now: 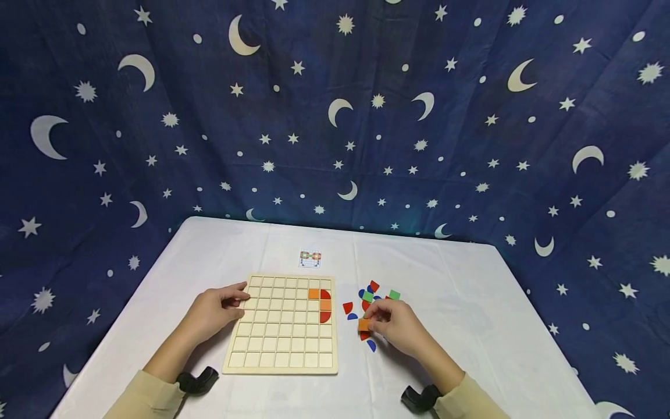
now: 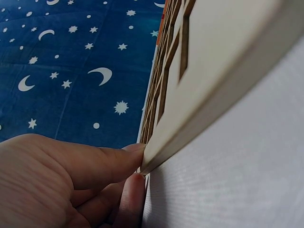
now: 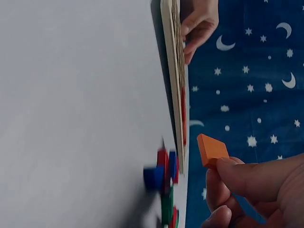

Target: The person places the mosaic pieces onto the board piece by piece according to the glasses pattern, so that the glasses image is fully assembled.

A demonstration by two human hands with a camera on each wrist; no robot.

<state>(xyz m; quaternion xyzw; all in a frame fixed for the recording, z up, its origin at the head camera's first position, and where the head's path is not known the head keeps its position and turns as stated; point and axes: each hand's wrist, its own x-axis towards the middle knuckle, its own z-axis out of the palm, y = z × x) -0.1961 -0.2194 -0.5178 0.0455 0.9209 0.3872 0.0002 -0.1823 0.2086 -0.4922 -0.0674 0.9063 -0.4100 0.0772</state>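
A square wooden board with a grid of recessed cells lies on the white table. My left hand rests at its left edge, thumb and fingertips touching the rim. My right hand pinches an orange square tile between thumb and fingers, right of the board and above a loose pile. In the board's right-hand columns sit an orange square, a red rounded piece, another orange square and another red rounded piece. The right hand hides part of the pile.
Loose pieces lie right of the board: a red quarter-round, blue half-rounds and green squares among them. A small printed pattern card lies behind the board. A dark blue curtain with moons and stars hangs beyond the table.
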